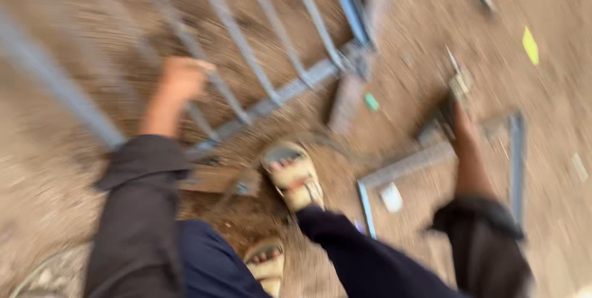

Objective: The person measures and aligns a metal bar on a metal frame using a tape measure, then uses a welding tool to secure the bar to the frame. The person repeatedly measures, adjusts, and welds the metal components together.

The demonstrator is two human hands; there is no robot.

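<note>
My left hand [184, 79] closes on a bar of the grey-blue metal grille [271, 70] lying on the dirt ground [419, 20] — bars running up-right; my right hand [461, 126] grips a blurred dark tool [453, 94] — nearer the grey angle frame [431, 156].

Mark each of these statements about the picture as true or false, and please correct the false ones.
1. The left hand is on a bar of the grey metal frame. True.
2. The frame stands upright against a wall. False: it lies flat on the sandy ground.
3. The right hand reaches to a dark tool on the ground. True, though blur hides whether the hand grips it.
4. The person is barefoot. False: a light sandal shows on the forward foot, and one on the other.
5. A small yellow scrap lies on the ground at the upper right. True.
</note>
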